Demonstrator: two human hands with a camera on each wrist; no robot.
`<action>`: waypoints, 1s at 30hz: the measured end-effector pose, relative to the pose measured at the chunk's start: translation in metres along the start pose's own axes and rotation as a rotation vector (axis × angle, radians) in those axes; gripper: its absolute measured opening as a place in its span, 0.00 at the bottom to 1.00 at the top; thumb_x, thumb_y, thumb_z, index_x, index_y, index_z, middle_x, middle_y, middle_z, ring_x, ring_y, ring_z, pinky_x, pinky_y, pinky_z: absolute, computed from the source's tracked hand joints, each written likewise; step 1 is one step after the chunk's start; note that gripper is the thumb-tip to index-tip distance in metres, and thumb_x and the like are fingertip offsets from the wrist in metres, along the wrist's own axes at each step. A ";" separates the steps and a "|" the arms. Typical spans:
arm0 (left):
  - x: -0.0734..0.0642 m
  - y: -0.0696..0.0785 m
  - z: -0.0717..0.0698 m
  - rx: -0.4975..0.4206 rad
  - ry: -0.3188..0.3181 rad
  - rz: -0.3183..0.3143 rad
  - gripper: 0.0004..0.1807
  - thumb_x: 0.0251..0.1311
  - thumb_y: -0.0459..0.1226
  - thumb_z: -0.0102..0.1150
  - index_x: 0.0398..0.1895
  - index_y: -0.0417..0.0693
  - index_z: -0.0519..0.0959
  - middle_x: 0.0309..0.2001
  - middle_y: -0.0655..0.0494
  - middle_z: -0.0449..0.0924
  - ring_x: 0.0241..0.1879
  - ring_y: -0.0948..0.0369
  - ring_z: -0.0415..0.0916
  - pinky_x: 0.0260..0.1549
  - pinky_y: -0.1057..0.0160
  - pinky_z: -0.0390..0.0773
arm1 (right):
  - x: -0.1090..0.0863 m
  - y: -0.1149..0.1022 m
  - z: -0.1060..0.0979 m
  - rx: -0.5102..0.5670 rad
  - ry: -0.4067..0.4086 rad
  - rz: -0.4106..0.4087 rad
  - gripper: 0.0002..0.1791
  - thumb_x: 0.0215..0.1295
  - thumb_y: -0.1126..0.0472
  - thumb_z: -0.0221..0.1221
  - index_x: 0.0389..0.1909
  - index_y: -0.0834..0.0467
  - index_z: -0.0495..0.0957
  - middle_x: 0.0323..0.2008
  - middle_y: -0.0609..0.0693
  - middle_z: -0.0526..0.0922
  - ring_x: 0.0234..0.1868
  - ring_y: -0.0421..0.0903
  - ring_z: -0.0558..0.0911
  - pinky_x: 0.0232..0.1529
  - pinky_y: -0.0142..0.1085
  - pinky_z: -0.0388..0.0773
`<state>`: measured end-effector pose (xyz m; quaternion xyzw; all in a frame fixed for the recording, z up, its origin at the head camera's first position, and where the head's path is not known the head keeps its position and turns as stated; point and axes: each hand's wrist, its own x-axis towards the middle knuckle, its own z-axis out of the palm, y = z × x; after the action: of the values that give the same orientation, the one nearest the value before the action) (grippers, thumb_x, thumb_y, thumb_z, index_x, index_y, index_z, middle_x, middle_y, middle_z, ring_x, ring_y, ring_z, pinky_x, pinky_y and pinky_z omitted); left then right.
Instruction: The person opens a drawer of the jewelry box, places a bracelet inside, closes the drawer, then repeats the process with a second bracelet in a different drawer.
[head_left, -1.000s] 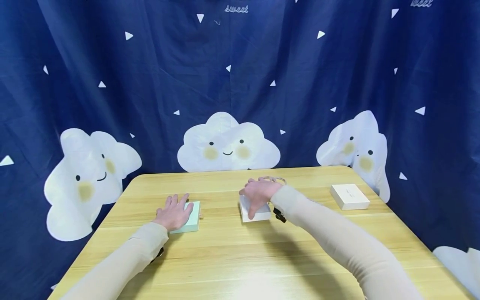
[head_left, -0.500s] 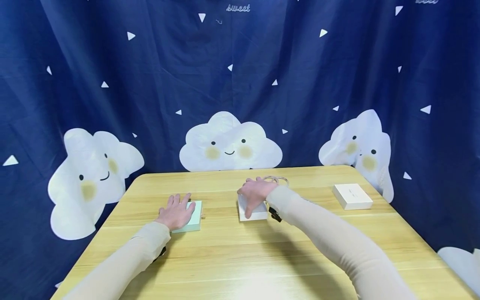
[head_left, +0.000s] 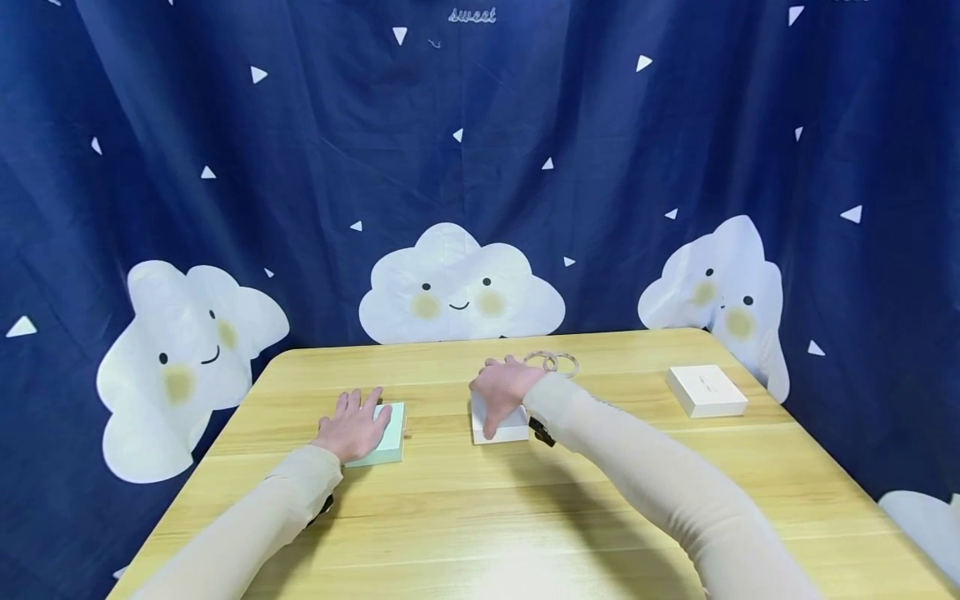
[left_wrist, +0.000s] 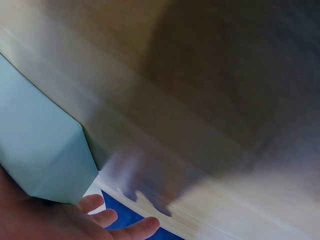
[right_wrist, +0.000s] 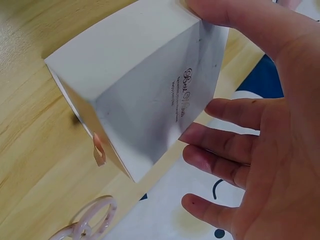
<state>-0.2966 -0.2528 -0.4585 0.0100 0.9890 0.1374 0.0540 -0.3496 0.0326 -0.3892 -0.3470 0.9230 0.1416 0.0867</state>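
Observation:
My left hand [head_left: 351, 428] rests on a mint-green gift box [head_left: 387, 435] at the left of the table, fingers spread and fairly straight. A small pinkish tab [head_left: 407, 432] sticks out of that box's right side. In the left wrist view the green box [left_wrist: 47, 137] shows beside the palm and several fingertips. My right hand [head_left: 504, 390] grips a white gift box [head_left: 510, 429] near the middle, thumb at the near edge and fingers at the far edge. Up close, this white box [right_wrist: 150, 100] bears printed lettering, and a peach ribbon pull [right_wrist: 99, 150] hangs from one side.
Two linked pinkish rings [head_left: 551, 362] lie behind the right wrist. Another white box [head_left: 707, 390] sits at the right of the wooden table [head_left: 450, 500]. A dark blue curtain [head_left: 315, 167] with clouds hangs close behind the far edge.
My right hand has slid slightly left along with the white box, and the linked rings show more fully. My left hand stays on the green box.

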 end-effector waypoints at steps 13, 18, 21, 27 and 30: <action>-0.003 0.000 -0.003 0.003 -0.005 -0.004 0.39 0.76 0.61 0.20 0.82 0.51 0.47 0.79 0.31 0.40 0.78 0.33 0.35 0.62 0.20 0.47 | 0.002 -0.005 -0.001 -0.012 0.014 0.015 0.46 0.43 0.29 0.71 0.65 0.45 0.76 0.55 0.40 0.82 0.62 0.45 0.72 0.69 0.51 0.65; -0.001 0.001 -0.002 0.002 -0.012 0.001 0.40 0.75 0.62 0.20 0.82 0.51 0.47 0.79 0.31 0.40 0.78 0.32 0.34 0.61 0.19 0.47 | -0.001 -0.006 -0.002 -0.029 0.012 0.020 0.46 0.43 0.29 0.71 0.64 0.45 0.76 0.55 0.41 0.81 0.61 0.45 0.72 0.69 0.51 0.65; 0.000 0.001 -0.001 -0.005 -0.013 -0.002 0.39 0.76 0.61 0.21 0.82 0.52 0.47 0.79 0.31 0.39 0.78 0.33 0.34 0.62 0.19 0.45 | -0.002 -0.005 -0.001 -0.033 0.016 0.018 0.46 0.43 0.29 0.71 0.64 0.44 0.76 0.54 0.41 0.81 0.60 0.44 0.72 0.68 0.51 0.66; 0.002 -0.001 0.001 -0.006 -0.014 -0.004 0.38 0.76 0.60 0.22 0.82 0.52 0.46 0.79 0.32 0.39 0.78 0.33 0.33 0.63 0.20 0.44 | -0.005 -0.006 -0.001 -0.023 0.031 0.009 0.45 0.42 0.29 0.71 0.62 0.44 0.77 0.51 0.40 0.81 0.56 0.43 0.72 0.64 0.48 0.68; 0.002 -0.002 0.001 -0.006 -0.014 0.003 0.39 0.76 0.61 0.22 0.82 0.52 0.47 0.79 0.31 0.40 0.78 0.33 0.34 0.62 0.20 0.45 | -0.007 -0.007 -0.001 -0.021 0.028 0.008 0.45 0.42 0.28 0.71 0.63 0.43 0.77 0.52 0.40 0.81 0.58 0.43 0.72 0.66 0.49 0.67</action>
<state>-0.2985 -0.2545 -0.4600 0.0121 0.9881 0.1405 0.0608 -0.3403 0.0314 -0.3879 -0.3461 0.9240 0.1469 0.0693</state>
